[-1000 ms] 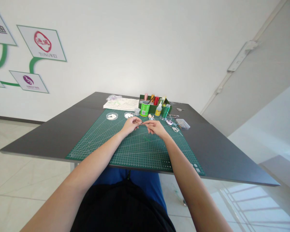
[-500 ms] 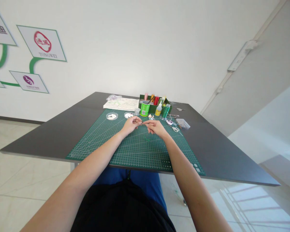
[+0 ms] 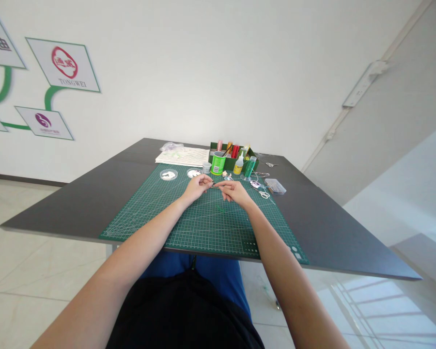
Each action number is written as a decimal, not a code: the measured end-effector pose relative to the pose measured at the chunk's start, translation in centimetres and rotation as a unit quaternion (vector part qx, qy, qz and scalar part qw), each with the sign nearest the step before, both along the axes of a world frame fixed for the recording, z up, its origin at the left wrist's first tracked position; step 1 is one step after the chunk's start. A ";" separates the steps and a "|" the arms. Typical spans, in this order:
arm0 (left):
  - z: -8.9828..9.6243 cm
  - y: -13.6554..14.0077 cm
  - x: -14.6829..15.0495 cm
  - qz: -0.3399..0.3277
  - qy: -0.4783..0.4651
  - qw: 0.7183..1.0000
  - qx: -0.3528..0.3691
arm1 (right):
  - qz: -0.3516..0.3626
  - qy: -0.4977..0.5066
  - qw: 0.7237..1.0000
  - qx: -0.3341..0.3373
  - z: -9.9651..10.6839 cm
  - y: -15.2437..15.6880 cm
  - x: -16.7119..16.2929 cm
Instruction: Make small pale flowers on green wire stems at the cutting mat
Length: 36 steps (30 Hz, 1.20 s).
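Note:
Over the green cutting mat (image 3: 145,213), my two hands meet almost fingertip to fingertip. My left hand (image 3: 197,187) is closed in a pinch, and a tiny dark piece shows at its fingertips, too small to name. My right hand (image 3: 234,191) also pinches, its thumb and forefinger pointing at that same spot; what it grips is too fine to make out. Below the hands, a loose bit of green thread (image 3: 221,209) shows on or just above the mat. A green can (image 3: 218,164) stands just behind the hands.
Behind are a dark green box (image 3: 253,164) of coloured thread spools, a yellow-labelled glue bottle (image 3: 238,165), a green spool (image 3: 250,166) and a white pad (image 3: 183,157). Left stands a round dish (image 3: 168,175). Right lie white-handled scissors (image 3: 264,195) and a clear plastic box (image 3: 275,186).
Both hands keep practically the same place and pinch. The green thread beneath them has shifted slightly in shape.

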State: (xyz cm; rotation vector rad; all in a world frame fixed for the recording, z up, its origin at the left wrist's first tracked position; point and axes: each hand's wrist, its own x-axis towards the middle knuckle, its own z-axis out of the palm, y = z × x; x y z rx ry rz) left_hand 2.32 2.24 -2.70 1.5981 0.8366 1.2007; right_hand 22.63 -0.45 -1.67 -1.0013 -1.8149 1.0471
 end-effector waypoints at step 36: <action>0.2 -0.2 -0.1 0.025 0.047 0.999 -0.003 | 0.002 -0.001 1.000 -0.007 -0.2 0.2 0.1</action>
